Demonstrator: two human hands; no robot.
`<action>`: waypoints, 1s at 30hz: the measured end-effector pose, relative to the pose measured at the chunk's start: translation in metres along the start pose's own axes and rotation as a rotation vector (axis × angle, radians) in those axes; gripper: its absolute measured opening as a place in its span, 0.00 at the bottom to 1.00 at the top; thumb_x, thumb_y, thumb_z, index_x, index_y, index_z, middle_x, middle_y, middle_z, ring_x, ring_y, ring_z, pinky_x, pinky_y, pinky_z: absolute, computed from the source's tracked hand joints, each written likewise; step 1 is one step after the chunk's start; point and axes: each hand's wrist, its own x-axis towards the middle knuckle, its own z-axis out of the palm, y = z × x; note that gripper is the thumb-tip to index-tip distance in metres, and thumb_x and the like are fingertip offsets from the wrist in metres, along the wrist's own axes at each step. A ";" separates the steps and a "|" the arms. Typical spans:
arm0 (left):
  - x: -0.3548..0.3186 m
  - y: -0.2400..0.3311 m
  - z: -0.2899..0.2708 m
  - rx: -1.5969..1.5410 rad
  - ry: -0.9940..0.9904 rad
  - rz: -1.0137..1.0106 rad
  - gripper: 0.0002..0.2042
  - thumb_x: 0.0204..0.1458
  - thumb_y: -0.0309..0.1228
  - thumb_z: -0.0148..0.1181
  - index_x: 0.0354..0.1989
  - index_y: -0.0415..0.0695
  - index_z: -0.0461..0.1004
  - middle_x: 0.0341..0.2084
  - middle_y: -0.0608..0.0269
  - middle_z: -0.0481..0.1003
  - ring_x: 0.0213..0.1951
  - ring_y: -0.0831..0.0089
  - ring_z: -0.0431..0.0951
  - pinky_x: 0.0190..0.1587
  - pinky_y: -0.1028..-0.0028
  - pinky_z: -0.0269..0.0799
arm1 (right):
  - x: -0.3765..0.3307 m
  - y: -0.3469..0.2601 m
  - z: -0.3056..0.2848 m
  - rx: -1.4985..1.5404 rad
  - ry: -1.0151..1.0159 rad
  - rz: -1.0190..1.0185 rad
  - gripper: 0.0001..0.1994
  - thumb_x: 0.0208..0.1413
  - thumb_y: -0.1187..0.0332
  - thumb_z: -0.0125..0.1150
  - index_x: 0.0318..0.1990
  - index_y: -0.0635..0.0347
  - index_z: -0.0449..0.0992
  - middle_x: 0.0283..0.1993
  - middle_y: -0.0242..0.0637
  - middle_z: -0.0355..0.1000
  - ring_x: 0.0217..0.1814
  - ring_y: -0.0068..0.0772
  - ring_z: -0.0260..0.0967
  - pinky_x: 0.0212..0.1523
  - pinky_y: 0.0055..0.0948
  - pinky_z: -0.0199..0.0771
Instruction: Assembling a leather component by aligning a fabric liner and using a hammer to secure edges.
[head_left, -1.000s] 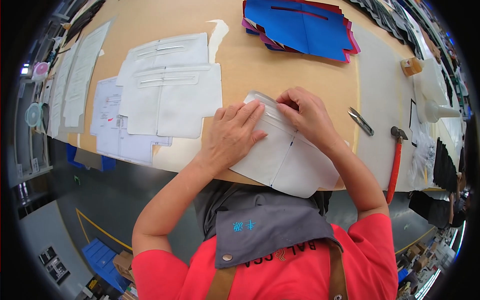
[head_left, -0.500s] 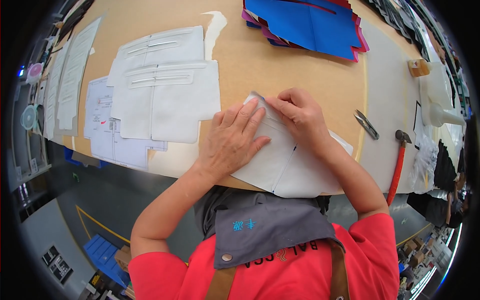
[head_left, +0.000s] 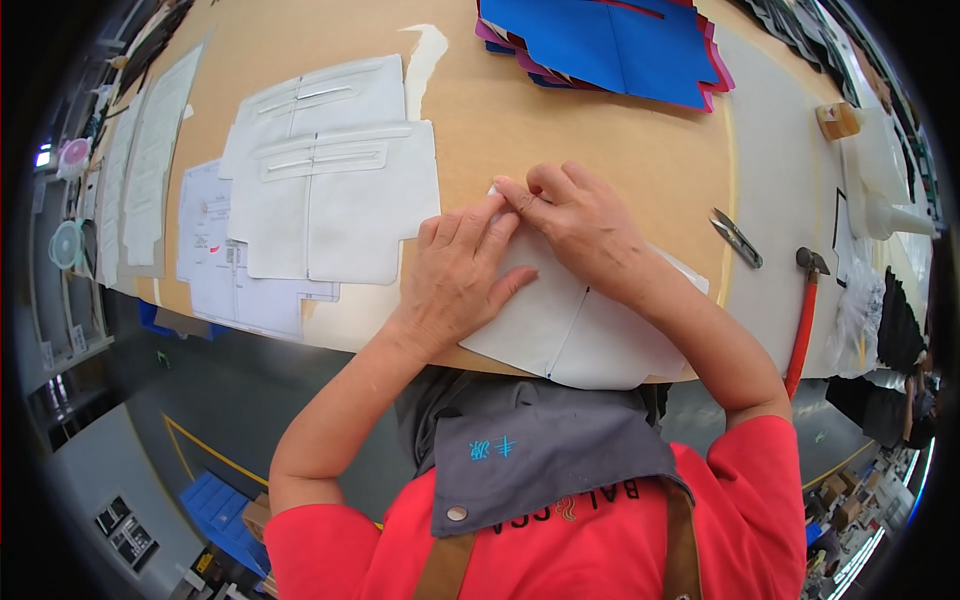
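A white leather-like panel (head_left: 545, 325) lies slanted at the table's front edge, a dark line with blue marks running across it. My left hand (head_left: 458, 268) rests flat on its left part, fingers stretched out and thumb apart. At the panel's far corner, my right hand (head_left: 582, 228) has thumb and forefinger pinched on the edge, touching the left fingertips. The two hands cover much of the panel's upper part. To the left lie two similar white panels (head_left: 345, 215), overlapping, each with a long slot-shaped welt.
A printed paper pattern (head_left: 205, 275) sticks out beneath the left panels. Blue and magenta pieces (head_left: 655, 55) are stacked at the far side. Thread snips (head_left: 738, 240), a red-handled hammer (head_left: 803, 325), an amber block (head_left: 838, 121) and a plastic bag (head_left: 858, 320) are on the right.
My right hand has shifted left and slightly away along the panel's far edge, its fingers now at the corner. The left hand stays pressed on the panel.
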 end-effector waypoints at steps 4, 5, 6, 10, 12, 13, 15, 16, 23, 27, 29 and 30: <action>0.007 0.001 -0.007 -0.095 0.002 -0.076 0.30 0.56 0.43 0.68 0.63 0.41 0.69 0.63 0.54 0.66 0.58 0.58 0.69 0.58 0.61 0.63 | -0.015 0.011 -0.003 0.300 0.115 0.194 0.18 0.53 0.74 0.62 0.52 0.56 0.80 0.42 0.39 0.72 0.43 0.43 0.72 0.43 0.38 0.76; 0.010 0.002 -0.007 -0.095 0.002 -0.073 0.30 0.56 0.43 0.68 0.63 0.41 0.69 0.63 0.54 0.66 0.58 0.58 0.69 0.58 0.61 0.63 | -0.020 0.012 -0.004 0.416 0.155 0.289 0.16 0.52 0.75 0.63 0.50 0.55 0.81 0.41 0.40 0.73 0.43 0.44 0.72 0.43 0.39 0.76; 0.013 0.004 -0.007 -0.068 -0.016 -0.089 0.29 0.56 0.43 0.67 0.63 0.41 0.69 0.63 0.54 0.67 0.57 0.58 0.69 0.58 0.61 0.63 | -0.022 0.013 -0.002 0.415 0.157 0.290 0.16 0.52 0.75 0.63 0.50 0.55 0.81 0.41 0.40 0.73 0.43 0.44 0.72 0.43 0.39 0.76; 0.017 0.005 -0.003 0.092 -0.045 -0.080 0.28 0.58 0.44 0.65 0.62 0.40 0.71 0.60 0.54 0.69 0.56 0.58 0.71 0.56 0.61 0.64 | -0.026 0.016 0.009 0.256 0.176 0.131 0.17 0.49 0.77 0.63 0.48 0.57 0.83 0.42 0.37 0.74 0.45 0.42 0.72 0.44 0.37 0.77; 0.013 0.004 -0.003 0.147 -0.025 -0.081 0.29 0.57 0.45 0.65 0.61 0.40 0.71 0.59 0.54 0.70 0.56 0.57 0.71 0.56 0.61 0.64 | -0.021 0.012 0.012 0.153 0.193 0.030 0.18 0.49 0.77 0.63 0.49 0.57 0.82 0.42 0.37 0.74 0.45 0.42 0.72 0.44 0.37 0.78; 0.011 0.005 -0.002 0.187 -0.009 -0.074 0.29 0.56 0.46 0.65 0.61 0.40 0.71 0.58 0.54 0.71 0.56 0.57 0.71 0.56 0.60 0.64 | -0.024 0.010 0.008 0.093 0.169 -0.016 0.19 0.48 0.77 0.63 0.50 0.57 0.82 0.42 0.37 0.74 0.46 0.41 0.72 0.44 0.36 0.78; 0.016 0.010 0.003 0.152 -0.068 -0.099 0.29 0.55 0.46 0.66 0.60 0.41 0.72 0.57 0.53 0.71 0.56 0.56 0.71 0.56 0.59 0.64 | -0.026 0.009 0.003 0.059 0.156 -0.031 0.19 0.48 0.78 0.63 0.50 0.58 0.82 0.42 0.37 0.74 0.47 0.41 0.72 0.44 0.36 0.78; 0.016 0.012 0.005 0.136 -0.043 -0.093 0.29 0.55 0.46 0.66 0.59 0.40 0.72 0.57 0.52 0.71 0.57 0.57 0.71 0.57 0.59 0.64 | -0.029 0.009 0.000 0.088 0.148 0.002 0.19 0.48 0.78 0.63 0.51 0.58 0.81 0.42 0.38 0.74 0.46 0.41 0.72 0.44 0.35 0.78; 0.012 0.012 0.009 0.174 0.113 -0.022 0.30 0.52 0.47 0.68 0.59 0.41 0.71 0.55 0.52 0.70 0.61 0.58 0.68 0.61 0.58 0.61 | -0.024 0.005 0.004 0.236 0.194 0.158 0.16 0.51 0.79 0.66 0.48 0.59 0.84 0.41 0.39 0.73 0.44 0.40 0.73 0.43 0.35 0.76; 0.015 0.006 0.005 0.175 0.038 -0.023 0.28 0.52 0.45 0.69 0.58 0.42 0.73 0.54 0.53 0.70 0.61 0.58 0.67 0.62 0.59 0.60 | -0.015 0.006 0.005 0.242 0.201 0.120 0.18 0.47 0.80 0.65 0.48 0.58 0.84 0.41 0.38 0.74 0.43 0.39 0.73 0.42 0.35 0.77; 0.014 0.008 0.006 0.141 0.032 -0.043 0.28 0.52 0.45 0.69 0.57 0.42 0.73 0.54 0.53 0.70 0.61 0.59 0.67 0.62 0.59 0.60 | -0.020 0.013 0.007 0.362 0.191 0.177 0.19 0.46 0.81 0.65 0.48 0.59 0.84 0.41 0.37 0.74 0.43 0.39 0.73 0.42 0.34 0.77; 0.013 0.011 0.007 0.151 0.065 -0.038 0.28 0.52 0.44 0.69 0.58 0.41 0.72 0.53 0.54 0.70 0.60 0.59 0.68 0.62 0.60 0.60 | -0.024 0.016 0.006 0.284 0.198 0.097 0.19 0.45 0.80 0.65 0.47 0.60 0.84 0.41 0.37 0.74 0.44 0.39 0.73 0.42 0.34 0.77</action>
